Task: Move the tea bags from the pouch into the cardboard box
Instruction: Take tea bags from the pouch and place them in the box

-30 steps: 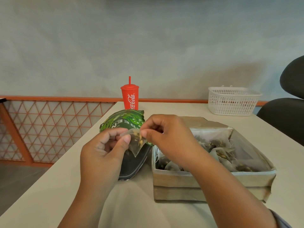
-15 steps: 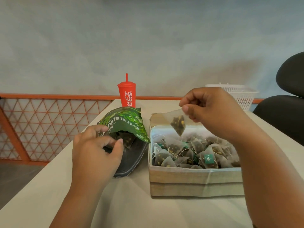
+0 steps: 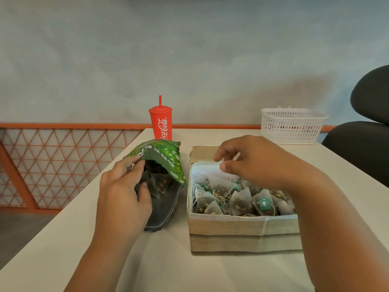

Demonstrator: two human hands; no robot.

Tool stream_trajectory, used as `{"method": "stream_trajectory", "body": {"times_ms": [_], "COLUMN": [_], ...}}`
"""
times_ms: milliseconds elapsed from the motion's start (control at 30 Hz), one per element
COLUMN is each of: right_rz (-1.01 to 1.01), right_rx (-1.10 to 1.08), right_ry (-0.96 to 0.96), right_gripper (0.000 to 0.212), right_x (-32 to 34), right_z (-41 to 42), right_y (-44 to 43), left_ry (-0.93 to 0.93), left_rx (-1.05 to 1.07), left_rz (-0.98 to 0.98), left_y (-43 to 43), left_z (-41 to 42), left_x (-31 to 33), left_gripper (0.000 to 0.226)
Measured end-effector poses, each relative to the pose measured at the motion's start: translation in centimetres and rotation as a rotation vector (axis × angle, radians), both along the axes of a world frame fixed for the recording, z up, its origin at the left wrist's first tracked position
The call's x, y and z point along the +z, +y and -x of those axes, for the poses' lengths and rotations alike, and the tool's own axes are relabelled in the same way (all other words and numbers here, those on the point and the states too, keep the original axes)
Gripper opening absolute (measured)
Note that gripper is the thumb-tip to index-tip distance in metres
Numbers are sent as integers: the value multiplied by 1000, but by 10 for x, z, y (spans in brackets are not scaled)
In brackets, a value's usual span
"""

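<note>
The brand name "Coca-Cola" is written in white script on the red cup [image 3: 160,125], running up its side. White capital letters are printed on the green leaf-patterned face of the pouch [image 3: 168,159]. An "E" can be made out, but the word is broken by the fold and cannot be read whole. A white emblem is carried by the small green tags [image 3: 264,203] among the tea bags [image 3: 240,202] in the cardboard box [image 3: 242,230]. Any lettering there is too small to be read.

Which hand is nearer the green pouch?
Left. The left hand reaches into the open mouth of the pouch; the right hand hovers over the cardboard box, clear of it.
</note>
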State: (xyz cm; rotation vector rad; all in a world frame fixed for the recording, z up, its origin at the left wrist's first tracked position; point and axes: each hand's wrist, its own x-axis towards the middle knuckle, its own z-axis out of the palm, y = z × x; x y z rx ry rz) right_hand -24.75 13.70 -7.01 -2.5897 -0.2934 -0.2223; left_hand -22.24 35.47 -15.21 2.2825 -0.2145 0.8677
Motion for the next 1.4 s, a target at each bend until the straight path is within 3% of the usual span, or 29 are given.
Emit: {"method": "stream_trajectory", "body": {"times_ms": [100,200,467,633,733,833,900,967,1100,1233,1400], "right_rz": [-39,43,239,144,99,94,95,115,168,197,180], "right_rx": [132,243,238,230,226,226,230,246,301,344,347], "right_ry": [-22,-6,-4,-47,-74,-111,-123,-121,-95,-94,-89], "right_gripper": [14,20,64,66,64,64,63,63,63,62,60], "right_x": [-1,-6,-26,-30,-30,-28,-27,-27,-27,-26,-24], "right_z": [5,6,-1,-8,-9,-8,-8,-6,-2,4,6], "right_y": [24,45,68,66,66,65,65,66,75,80,80], "left_ry": [-22,-66,-256,-373,-438,-219,-17,173,412,522,503], "left_rx": [-16,-41,-47,79,-35,-118,-66,24,126,135,155], "left_rz": [-35,-68,-106,-68,-115,-155,-181,-239,-274,-284,-331], "left_y": [-1,-1,-2,-11,-21,-25,-25,-23,-13,-4,1], "left_z": [0,0,-1,12,17,11,4,-1,-9,-16,-22], "left_x": [0,0,0,6,6,-4,-12,-18,-15,-15,-16], "left_gripper": [48,51,48,31,25,26,27,41,47,47,28]}}
